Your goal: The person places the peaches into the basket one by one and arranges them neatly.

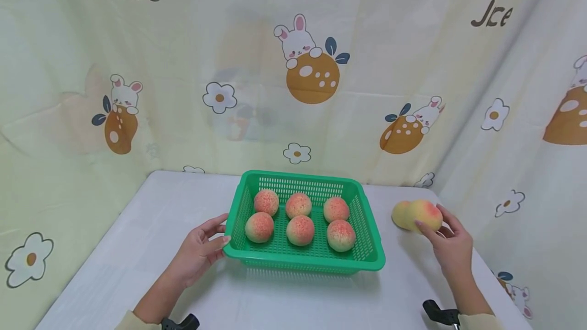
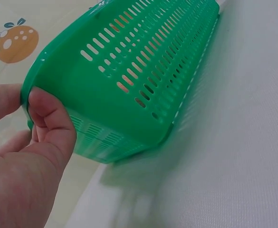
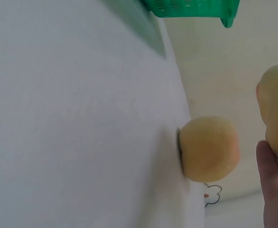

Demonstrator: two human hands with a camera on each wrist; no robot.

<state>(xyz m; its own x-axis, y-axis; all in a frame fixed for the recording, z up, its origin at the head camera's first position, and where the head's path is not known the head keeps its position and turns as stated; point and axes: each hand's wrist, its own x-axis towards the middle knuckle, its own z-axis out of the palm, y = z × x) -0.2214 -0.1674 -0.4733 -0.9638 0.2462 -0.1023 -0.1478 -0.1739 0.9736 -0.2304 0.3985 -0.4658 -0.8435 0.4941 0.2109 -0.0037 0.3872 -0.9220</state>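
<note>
A green plastic basket (image 1: 302, 265) with slotted walls stands on the table and holds several pinkish-red peaches (image 1: 300, 230) in two rows. At its left end my left hand (image 1: 199, 251) pinches the rim; the left wrist view has the thumb (image 2: 53, 116) outside the wall. Off to the right of the basket, my right hand (image 1: 451, 243) grips a yellow peach with a pink blush (image 1: 426, 214) between thumb and fingers. The right wrist view has this peach (image 3: 277, 109) raised off the table. A second yellow peach (image 3: 210, 148) rests on the table, partly hidden behind it in the head view.
The white table (image 1: 183, 202) runs back to a pale curtain (image 1: 257, 131) printed with rabbits, fruit and flowers. Another curtain (image 1: 527, 167) hangs along the right edge. Black straps with camera mounts (image 1: 440, 314) sit on both wrists.
</note>
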